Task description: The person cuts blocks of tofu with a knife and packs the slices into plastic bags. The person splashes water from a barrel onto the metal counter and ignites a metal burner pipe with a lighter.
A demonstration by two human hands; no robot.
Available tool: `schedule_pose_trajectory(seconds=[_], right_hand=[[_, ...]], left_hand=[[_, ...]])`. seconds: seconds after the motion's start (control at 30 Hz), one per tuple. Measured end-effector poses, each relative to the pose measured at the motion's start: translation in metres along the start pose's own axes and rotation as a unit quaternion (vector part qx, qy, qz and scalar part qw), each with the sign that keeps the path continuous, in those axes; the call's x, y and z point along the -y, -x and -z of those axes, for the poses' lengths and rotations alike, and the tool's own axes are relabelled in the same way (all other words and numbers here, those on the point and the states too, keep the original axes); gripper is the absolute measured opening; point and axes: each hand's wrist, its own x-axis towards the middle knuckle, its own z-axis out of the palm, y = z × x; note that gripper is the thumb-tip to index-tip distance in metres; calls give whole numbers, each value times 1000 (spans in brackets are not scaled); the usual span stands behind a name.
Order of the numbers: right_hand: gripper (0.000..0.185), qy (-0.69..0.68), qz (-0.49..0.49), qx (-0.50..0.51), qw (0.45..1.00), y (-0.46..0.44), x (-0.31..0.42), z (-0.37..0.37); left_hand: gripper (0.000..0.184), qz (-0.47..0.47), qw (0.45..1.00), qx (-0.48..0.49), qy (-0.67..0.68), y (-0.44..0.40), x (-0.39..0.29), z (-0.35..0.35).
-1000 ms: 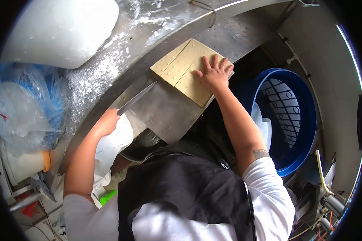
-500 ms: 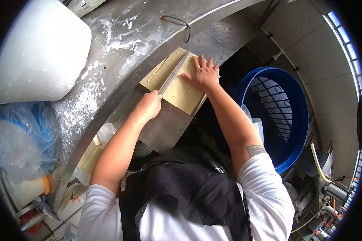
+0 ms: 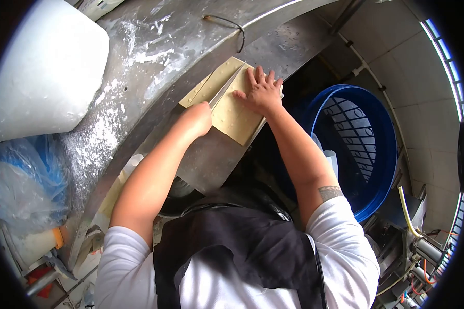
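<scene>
A pale yellow slab [image 3: 234, 121] with small bumps lies on the metal surface, with lines across its left part. My left hand [image 3: 196, 119] is wrapped round the handle of a knife [image 3: 226, 88], whose long blade lies across the slab and points up and to the right. The fingers hide the handle. My right hand [image 3: 262, 93] rests flat on the right part of the slab, fingers spread, to the right of the blade.
A metal counter [image 3: 134, 72] dusted with white powder runs along the upper left. On it are a white container [image 3: 51, 72] and a plastic bag [image 3: 26, 180]. A blue barrel [image 3: 314, 110] stands at the right. A thin dark loop [image 3: 224, 21] hangs over the counter's edge.
My left hand has brought the knife from left of the slab up onto it, and its position over the slab has shifted slightly since. My right hand stays on the slab. The view has turned.
</scene>
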Motion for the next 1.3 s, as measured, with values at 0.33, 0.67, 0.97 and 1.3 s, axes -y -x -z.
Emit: schedule_pose_trajectory(seconds=[0.33, 0.67, 0.97, 1.3], right_hand=[[100, -34, -7, 8, 999, 0, 0, 4], [76, -168, -68, -193, 964, -6, -29, -25], [53, -323, -176, -223, 903, 17, -45, -60], [51, -330, -188, -209, 901, 23, -38, -55]], left_hand=[[33, 47, 996, 75, 6, 88, 48, -8], [36, 103, 989, 95, -37, 229, 70, 40], [32, -31, 994, -54, 94, 113, 0, -22], [34, -20, 999, 11, 42, 66, -35, -41]])
